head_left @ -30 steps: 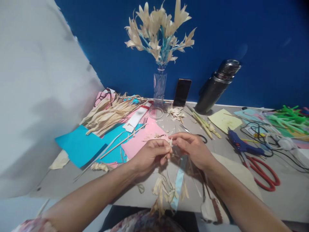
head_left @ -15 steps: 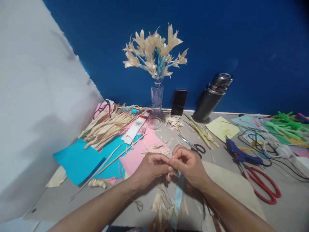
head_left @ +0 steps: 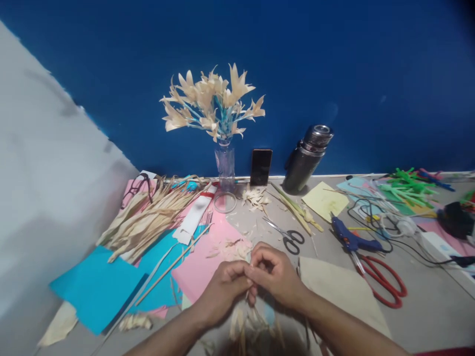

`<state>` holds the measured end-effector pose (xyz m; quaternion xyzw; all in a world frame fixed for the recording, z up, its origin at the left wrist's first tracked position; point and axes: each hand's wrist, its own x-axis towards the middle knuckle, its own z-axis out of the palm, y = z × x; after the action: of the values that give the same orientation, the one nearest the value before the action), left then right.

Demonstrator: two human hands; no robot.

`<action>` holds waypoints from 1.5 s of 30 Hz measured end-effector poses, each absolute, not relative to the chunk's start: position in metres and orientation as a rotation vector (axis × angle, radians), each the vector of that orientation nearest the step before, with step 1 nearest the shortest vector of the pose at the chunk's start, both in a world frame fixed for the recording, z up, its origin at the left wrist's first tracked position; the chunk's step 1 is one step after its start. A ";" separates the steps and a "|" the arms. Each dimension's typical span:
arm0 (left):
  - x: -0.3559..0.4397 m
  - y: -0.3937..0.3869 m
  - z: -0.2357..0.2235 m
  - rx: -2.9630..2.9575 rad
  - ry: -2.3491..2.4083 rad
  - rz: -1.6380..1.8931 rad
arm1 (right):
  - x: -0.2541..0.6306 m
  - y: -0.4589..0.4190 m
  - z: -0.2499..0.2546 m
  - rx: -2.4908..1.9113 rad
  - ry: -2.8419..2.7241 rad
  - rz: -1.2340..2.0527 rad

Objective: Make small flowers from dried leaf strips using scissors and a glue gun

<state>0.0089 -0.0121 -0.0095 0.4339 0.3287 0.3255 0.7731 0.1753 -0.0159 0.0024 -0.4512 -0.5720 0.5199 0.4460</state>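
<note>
My left hand [head_left: 228, 284] and my right hand [head_left: 276, 274] meet fingertip to fingertip above the table, both pinched closed. Whatever lies between the fingers is small and mostly hidden; only a thin pale end shows below them. Beneath the hands are pale dried husk scraps [head_left: 243, 321] and a blurred light-blue strip [head_left: 269, 314]. More cream shavings [head_left: 233, 249] lie on the pink paper [head_left: 196, 269] just beyond my left hand. Small scissors [head_left: 287, 235] with dark handles rest beyond my right hand.
Husk flowers [head_left: 213, 99] stand in a clear bottle [head_left: 225, 168] at the back, near a phone [head_left: 261, 167] and a flask [head_left: 306, 160]. Dried husks [head_left: 148, 217] and blue paper [head_left: 100, 287] lie left. A blue glue gun [head_left: 354, 237] and red-handled scissors [head_left: 388, 282] lie right.
The camera view has shifted right and tilted up, so the table things appear further left and lower. Both hands stay pinched together.
</note>
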 end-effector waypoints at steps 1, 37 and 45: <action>0.009 -0.011 -0.010 0.941 0.710 0.709 | 0.177 -0.014 0.003 -1.077 -1.394 1.393; 0.020 0.038 0.003 2.407 1.082 0.337 | 0.249 0.040 0.002 -1.461 -0.933 0.971; -0.025 0.023 -0.025 2.591 1.085 0.258 | 0.261 0.051 -0.007 -1.632 -1.246 0.747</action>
<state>-0.0248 0.0225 -0.0252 0.9067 0.3797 0.0902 0.1597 0.2607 0.0514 -0.0073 -0.6631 -0.5064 0.3034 0.4602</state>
